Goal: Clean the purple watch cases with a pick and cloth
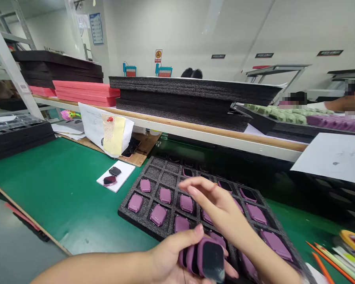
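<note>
**Stack of mauve smartwatch bodies gripped right over a foam tray**

So a stack of mauve smartwatch bodies (195, 256) is being gripped in the left hand (168, 256), fingers wrapped round it and thumb on top, with a dark screen (213, 260) showing at the end. The stack is held over the near edge of a black foam tray (162, 167). The right hand (221, 209) is kept just above the tray, narrow and loosely curled, with nothing seen in it.

More mauve watch bodies (165, 195) are laid one per cell in the tray, some with dark screens (223, 185) turned up. Left of the tray, a white card (126, 169) with two watches (110, 180) on it is lying on the green work mat (62, 197). Orange pencils (328, 260) are seen to the right of the tray. Behind it runs a wood-edged shelf (177, 123), loaded with black foam sheets (192, 90) and red foam blocks (85, 92). Past the shelf's right end, a co-worker's hand (340, 104) is near a tray of green and purple parts (284, 116).
</note>
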Demonstrator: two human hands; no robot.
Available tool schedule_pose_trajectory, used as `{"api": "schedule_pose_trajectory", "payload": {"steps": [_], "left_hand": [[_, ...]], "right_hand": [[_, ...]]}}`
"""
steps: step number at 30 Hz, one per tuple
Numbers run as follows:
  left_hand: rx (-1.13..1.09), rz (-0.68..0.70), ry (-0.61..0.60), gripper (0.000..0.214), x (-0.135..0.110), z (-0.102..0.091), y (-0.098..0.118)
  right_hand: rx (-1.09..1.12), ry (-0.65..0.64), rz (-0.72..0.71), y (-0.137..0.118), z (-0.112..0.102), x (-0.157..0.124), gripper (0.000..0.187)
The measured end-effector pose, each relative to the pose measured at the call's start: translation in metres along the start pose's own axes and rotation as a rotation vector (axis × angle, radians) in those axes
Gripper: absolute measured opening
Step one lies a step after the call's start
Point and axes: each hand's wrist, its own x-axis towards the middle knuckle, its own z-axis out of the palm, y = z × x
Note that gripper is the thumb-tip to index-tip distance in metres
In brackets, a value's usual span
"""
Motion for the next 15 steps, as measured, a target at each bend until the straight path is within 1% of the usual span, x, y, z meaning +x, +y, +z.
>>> {"api": "schedule_pose_trajectory", "payload": {"steps": [2,3,5,6,8,11,12,15], "left_hand": [[-0.073,0.023,0.075,0.053,0.001,0.002,0.002],[-0.094,0.03,0.104,0.054,0.001,0.003,0.003],[-0.113,0.045,0.155,0.06,0.0,0.005,0.005],[-0.115,0.05,0.177,0.061,-0.001,0.006,0.006],[-0.126,0.057,0.2,0.059,-0.002,0.007,0.006],[-0.151,0.078,0.159,0.049,-0.002,0.007,0.005],[-0.159,0.078,0.142,0.046,-0.002,0.007,0.005],[-0.171,0.065,0.125,0.044,-0.001,0.006,0.006]], "right_hand": [[0.002,0.01,-0.112,-0.01,-0.016,-0.023,0.029],[-0.034,-0.001,-0.171,-0.013,-0.021,-0.034,0.03],[-0.148,-0.036,-0.248,-0.017,-0.023,-0.052,0.038],[-0.194,-0.05,-0.257,-0.017,-0.023,-0.058,0.039],[-0.219,-0.05,-0.249,-0.015,-0.019,-0.066,0.028],[-0.179,-0.017,-0.247,-0.013,-0.015,-0.067,0.01],[-0.165,0.003,-0.251,-0.013,-0.015,-0.066,0.008],[-0.067,0.107,-0.22,-0.012,-0.017,-0.062,0.012]]}}
